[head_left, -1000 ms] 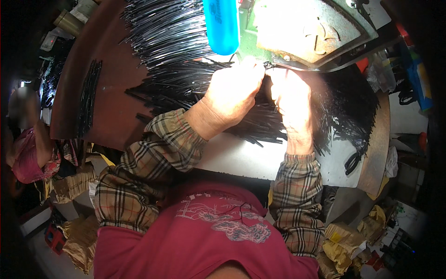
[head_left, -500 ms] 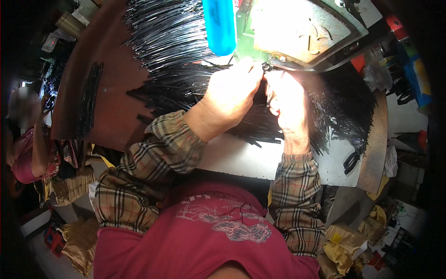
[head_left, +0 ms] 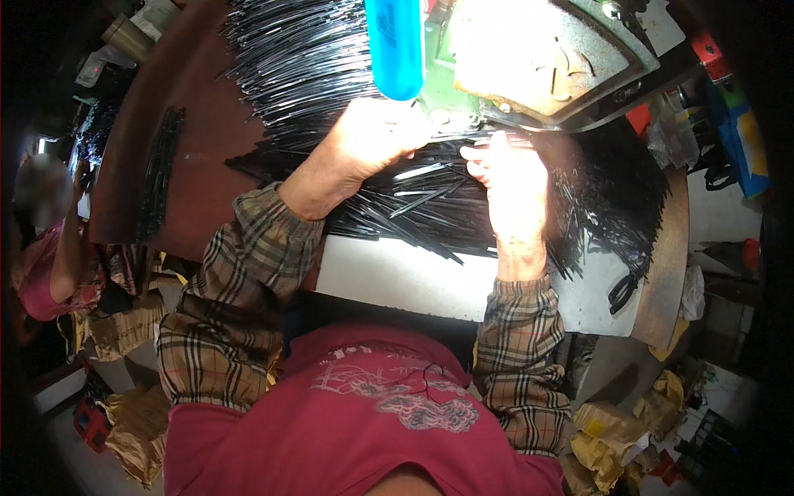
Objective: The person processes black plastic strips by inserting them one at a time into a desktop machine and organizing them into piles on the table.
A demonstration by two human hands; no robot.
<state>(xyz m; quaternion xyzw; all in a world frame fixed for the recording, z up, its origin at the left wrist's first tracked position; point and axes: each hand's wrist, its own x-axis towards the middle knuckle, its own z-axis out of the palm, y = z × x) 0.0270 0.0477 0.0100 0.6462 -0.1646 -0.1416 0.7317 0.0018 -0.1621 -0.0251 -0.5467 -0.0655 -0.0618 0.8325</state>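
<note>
My left hand (head_left: pixel 376 139) is closed over the top of a heap of thin black strips (head_left: pixel 418 194), its fingers curled together just below a blue rounded part (head_left: pixel 395 51). My right hand (head_left: pixel 513 182) is raised over the heap's right side, thumb and fingers drawn together close under the machine's edge. Strong light washes out both sets of fingertips, so whatever they pinch cannot be made out. A gap with dark strips in it separates the two hands. Just beyond it is the green machine base (head_left: pixel 455 103).
A metal machine plate (head_left: pixel 538 54) glares at the top. Long shiny black strips (head_left: pixel 298 62) lie in a dense bundle at far left, and another dark heap (head_left: pixel 612 190) is at right. A small bundle (head_left: pixel 161 174) rests on the brown tabletop (head_left: pixel 207 165). Another person (head_left: pixel 58 264) is at far left.
My hands have moved apart; the left went left and slightly up, away from the right. A small dark piece seen between them before no longer shows there.
</note>
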